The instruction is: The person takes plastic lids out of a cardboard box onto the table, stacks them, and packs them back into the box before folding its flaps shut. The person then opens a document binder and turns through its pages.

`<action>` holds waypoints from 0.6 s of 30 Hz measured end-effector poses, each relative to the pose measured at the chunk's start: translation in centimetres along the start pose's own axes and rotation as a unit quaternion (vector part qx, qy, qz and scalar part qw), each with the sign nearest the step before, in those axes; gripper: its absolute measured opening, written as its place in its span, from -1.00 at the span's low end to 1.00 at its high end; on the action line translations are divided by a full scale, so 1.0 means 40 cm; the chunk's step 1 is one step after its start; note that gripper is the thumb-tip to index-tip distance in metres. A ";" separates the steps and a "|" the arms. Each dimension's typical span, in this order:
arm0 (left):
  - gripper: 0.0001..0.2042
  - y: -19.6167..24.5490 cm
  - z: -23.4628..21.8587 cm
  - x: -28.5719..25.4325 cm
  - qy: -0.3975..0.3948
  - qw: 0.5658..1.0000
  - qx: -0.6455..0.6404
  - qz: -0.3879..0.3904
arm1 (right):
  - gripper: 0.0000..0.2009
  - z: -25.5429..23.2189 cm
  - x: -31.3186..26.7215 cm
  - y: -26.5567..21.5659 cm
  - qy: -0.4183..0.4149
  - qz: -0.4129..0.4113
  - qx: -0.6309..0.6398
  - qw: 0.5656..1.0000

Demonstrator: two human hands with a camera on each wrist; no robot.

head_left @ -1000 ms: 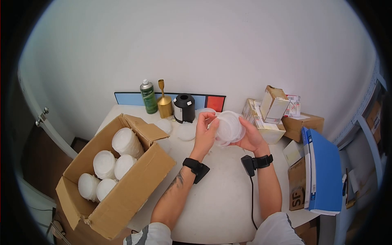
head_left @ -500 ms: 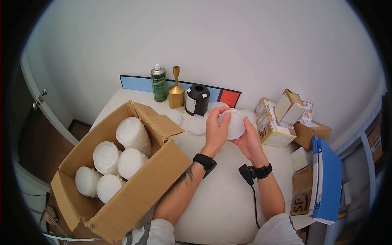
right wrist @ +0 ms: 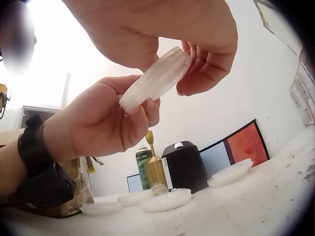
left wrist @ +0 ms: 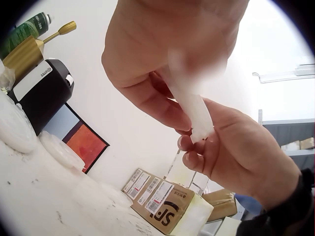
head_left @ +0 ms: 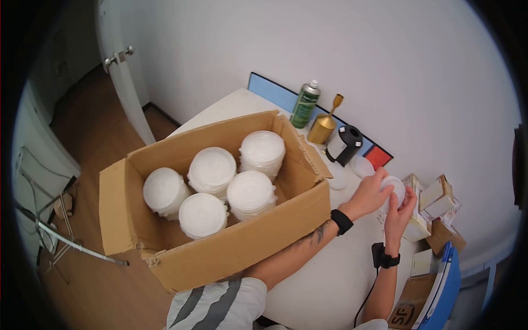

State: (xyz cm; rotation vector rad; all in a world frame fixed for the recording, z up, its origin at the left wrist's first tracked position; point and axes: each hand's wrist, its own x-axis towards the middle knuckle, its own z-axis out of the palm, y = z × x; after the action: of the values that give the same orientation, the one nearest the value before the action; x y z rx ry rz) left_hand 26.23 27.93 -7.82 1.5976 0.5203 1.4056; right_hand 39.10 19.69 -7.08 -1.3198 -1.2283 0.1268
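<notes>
1. Left of the hands: open carton (head_left: 242,242) containing white round stacks (head_left: 212,169).
2. Beyond the hands, leftward: green can (head_left: 305,105), lettering illegible.
3. Left hand (head_left: 367,196) and right hand (head_left: 400,215) pinch a translucent disc (head_left: 392,187) above the table (head_left: 324,269).
4. Right: box (head_left: 419,290) marked "SF".

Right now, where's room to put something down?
On the table between the left forearm and right forearm, or the strip between the open box and wall. It's crowded around the green can, gold holder and lids, and beside the blue folder.
</notes>
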 end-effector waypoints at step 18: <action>-0.36 0.148 -0.031 0.023 0.021 0.830 -0.521 -0.197 | -0.33 0.144 0.011 -0.526 -0.188 -0.133 -0.109 0.967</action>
State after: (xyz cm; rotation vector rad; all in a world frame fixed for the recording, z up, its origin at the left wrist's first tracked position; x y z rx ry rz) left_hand 23.84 26.21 -2.48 0.5238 0.0336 1.0763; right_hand 23.67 16.68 8.05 -1.3419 -1.7726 0.0519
